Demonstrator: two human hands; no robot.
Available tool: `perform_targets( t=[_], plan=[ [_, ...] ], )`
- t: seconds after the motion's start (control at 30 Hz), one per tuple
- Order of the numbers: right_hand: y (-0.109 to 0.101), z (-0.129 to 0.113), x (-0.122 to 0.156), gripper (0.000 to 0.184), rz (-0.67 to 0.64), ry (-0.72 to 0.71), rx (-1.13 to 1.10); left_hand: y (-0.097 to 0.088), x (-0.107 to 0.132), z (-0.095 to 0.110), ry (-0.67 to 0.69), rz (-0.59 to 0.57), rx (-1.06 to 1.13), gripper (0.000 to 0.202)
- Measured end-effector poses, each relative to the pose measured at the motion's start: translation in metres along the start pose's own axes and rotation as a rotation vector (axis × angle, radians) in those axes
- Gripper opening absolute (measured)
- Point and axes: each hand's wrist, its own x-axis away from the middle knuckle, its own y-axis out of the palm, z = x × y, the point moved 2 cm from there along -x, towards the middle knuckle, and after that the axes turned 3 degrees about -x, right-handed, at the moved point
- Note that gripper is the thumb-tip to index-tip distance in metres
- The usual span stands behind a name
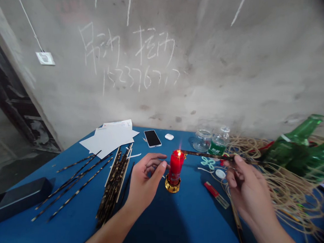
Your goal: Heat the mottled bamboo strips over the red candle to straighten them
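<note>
The right hand (246,186) is pinching a thin speckled stick (209,155) and holding its tip in the flame of a red candle (176,167) on the bench (189,201), while the left hand (145,177) is curling beside it (I cannot tell if it holds anything).

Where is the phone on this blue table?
In the head view, the black smartphone lies at the table's far edge, between white papers and a white earbud case.

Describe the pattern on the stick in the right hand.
Mottled dark brown and tan along the stick, best seen in the head view.
</note>
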Motion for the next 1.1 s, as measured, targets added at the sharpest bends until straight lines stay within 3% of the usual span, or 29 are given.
perform_targets(
  t=[0.17,0.27,0.37,0.47,0.57,0.63,0.77,0.93,1.1],
  plan=[
    [0.0,0.0,0.002,0.048,0.007,0.094,-0.078,-0.001,0.0,-0.001,-0.006,-0.006,-0.002,0.016],
    [-0.001,0.002,0.001,0.049,0.001,0.107,-0.1,0.001,0.001,0.0,-0.016,-0.082,-0.003,0.015],
    [-0.003,0.004,0.001,0.048,-0.019,0.115,-0.086,0.008,0.007,0.001,-0.043,-0.254,-0.009,0.012],
    [-0.005,0.006,0.001,0.052,-0.053,0.105,-0.06,0.016,0.016,0.002,-0.043,-0.509,-0.128,0.012],
    [-0.007,0.007,0.002,0.053,-0.083,0.095,-0.026,0.023,0.023,0.001,0.053,-0.736,-0.316,0.019],
    [-0.007,0.007,0.002,0.051,-0.097,0.091,-0.006,0.026,0.025,-0.002,0.121,-0.817,-0.384,0.02],
    [-0.007,0.006,0.007,0.026,-0.118,0.079,0.051,0.028,0.027,-0.007,0.177,-0.873,-0.462,0.021],
    [-0.003,0.004,0.015,0.038,-0.162,0.03,0.136,0.029,0.029,-0.009,0.221,-0.897,-0.525,0.023],
    [0.002,0.001,0.022,0.031,-0.17,-0.055,0.167,0.03,0.03,-0.007,0.194,-0.908,-0.505,0.036]
  ],
)
